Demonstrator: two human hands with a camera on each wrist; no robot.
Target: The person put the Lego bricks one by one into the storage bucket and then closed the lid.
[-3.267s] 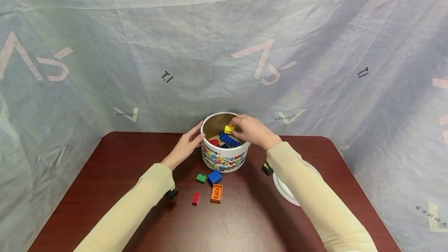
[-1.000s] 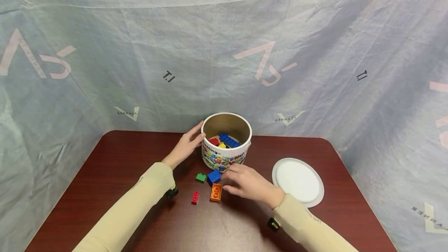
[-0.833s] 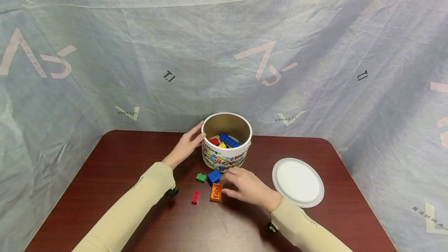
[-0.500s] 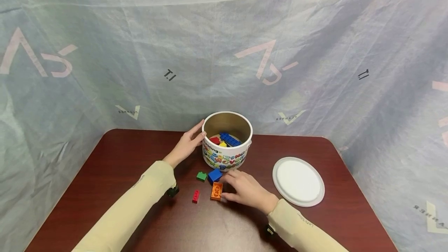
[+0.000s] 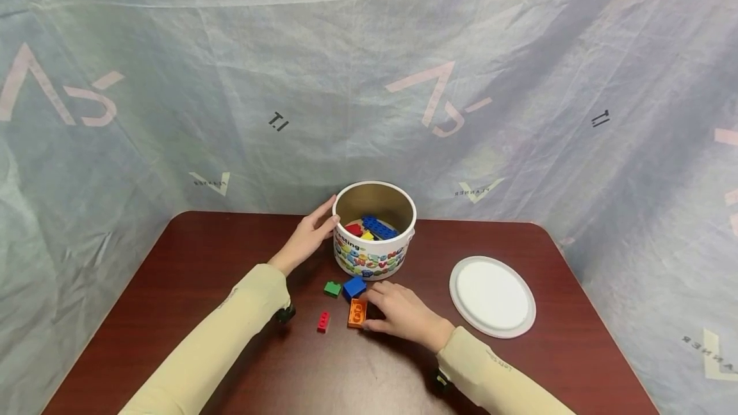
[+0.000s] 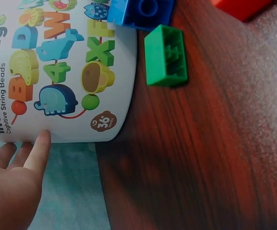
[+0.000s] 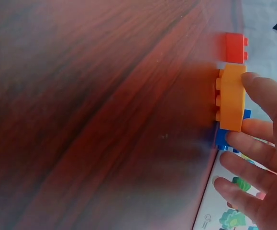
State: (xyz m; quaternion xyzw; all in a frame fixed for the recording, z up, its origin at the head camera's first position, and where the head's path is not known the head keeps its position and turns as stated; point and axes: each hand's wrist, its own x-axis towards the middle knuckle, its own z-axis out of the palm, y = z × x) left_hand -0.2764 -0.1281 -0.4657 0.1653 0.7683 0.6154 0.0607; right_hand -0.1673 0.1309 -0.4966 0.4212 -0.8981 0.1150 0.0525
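Note:
A white tub (image 5: 369, 258) with printed letters stands at the back of the table, holding several red, yellow and blue building bricks (image 5: 379, 228). My left hand (image 5: 304, 240) rests on its left side, fingers fairly straight, with fingertips at the wall in the left wrist view. An orange building brick (image 5: 357, 314) lies studs down in front of the tub. My right hand (image 5: 403, 312) pinches it, the thumb at its near end and the index finger at its far end. Beside it lie a blue brick (image 5: 354, 287), a green brick (image 5: 332, 289) and a red brick (image 5: 323, 321).
A round white lid (image 5: 492, 296) lies on the right part of the brown table (image 5: 190, 293). Grey printed cloth (image 5: 346, 82) hangs behind the table and along both sides, close behind the tub.
My right hand has put a yellow brick into the tub, left it, and come down to the orange brick, closing thumb and finger on its ends. The left hand stays at the tub.

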